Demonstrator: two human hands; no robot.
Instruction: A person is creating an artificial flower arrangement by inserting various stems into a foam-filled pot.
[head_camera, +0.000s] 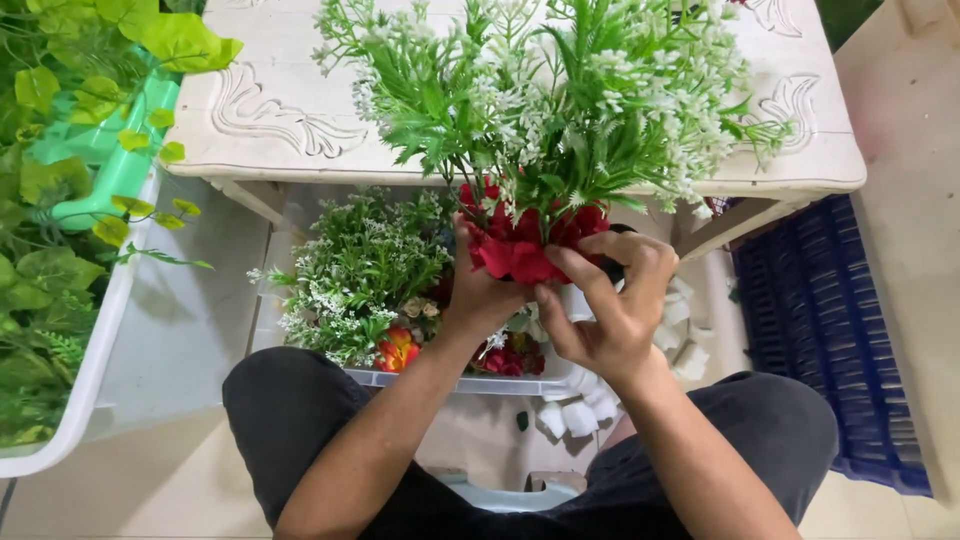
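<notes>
Bouquet (545, 110) of white sprigs and red blooms sits mid-assembly at 12 o'clock over the tray (440, 378), both the left hand (478, 290) and right hand (612, 305) clamped on its base; next likely needs 1 steadying grip.

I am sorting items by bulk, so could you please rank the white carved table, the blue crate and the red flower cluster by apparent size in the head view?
1. White carved table, largest, though partly cut off.
2. Blue crate, also cut by the frame edge.
3. Red flower cluster, smallest, held between the left hand and right hand; being nearer the camera, it looks larger than it is.
</notes>
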